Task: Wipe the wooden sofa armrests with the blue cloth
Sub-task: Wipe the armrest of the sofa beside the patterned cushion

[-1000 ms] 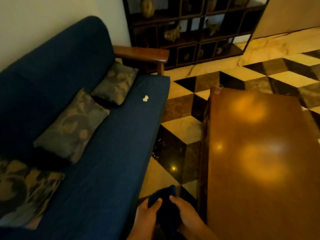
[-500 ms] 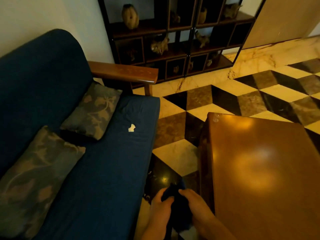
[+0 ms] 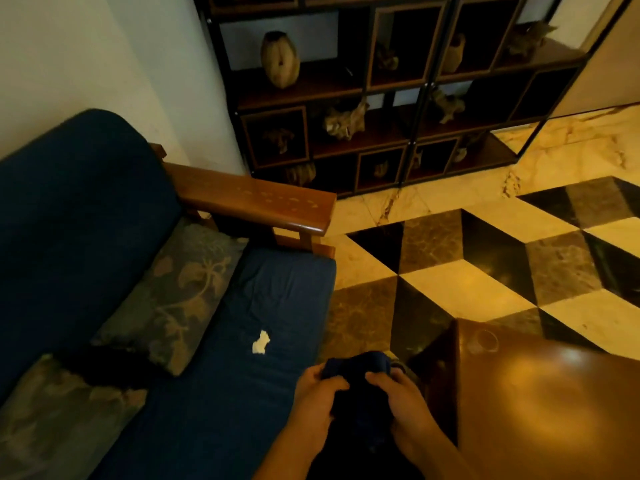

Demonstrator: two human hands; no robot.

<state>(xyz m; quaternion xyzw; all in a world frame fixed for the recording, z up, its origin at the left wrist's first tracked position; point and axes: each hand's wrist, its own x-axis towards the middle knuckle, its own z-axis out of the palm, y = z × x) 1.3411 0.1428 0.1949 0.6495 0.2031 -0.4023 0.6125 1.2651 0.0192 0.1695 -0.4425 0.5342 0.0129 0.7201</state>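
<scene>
Both hands, left hand (image 3: 317, 398) and right hand (image 3: 403, 400), grip the bunched blue cloth (image 3: 356, 382) near the sofa (image 3: 242, 393), well apart from the far armrest (image 3: 256, 202).

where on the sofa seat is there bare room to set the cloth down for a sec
The seat cushion is bare between the patterned pillow and its front edge, up to the wooden armrest, apart from a white scrap. Along the backrest it is crowded: a second pillow sits there. Both hands hold the blue cloth.
</scene>
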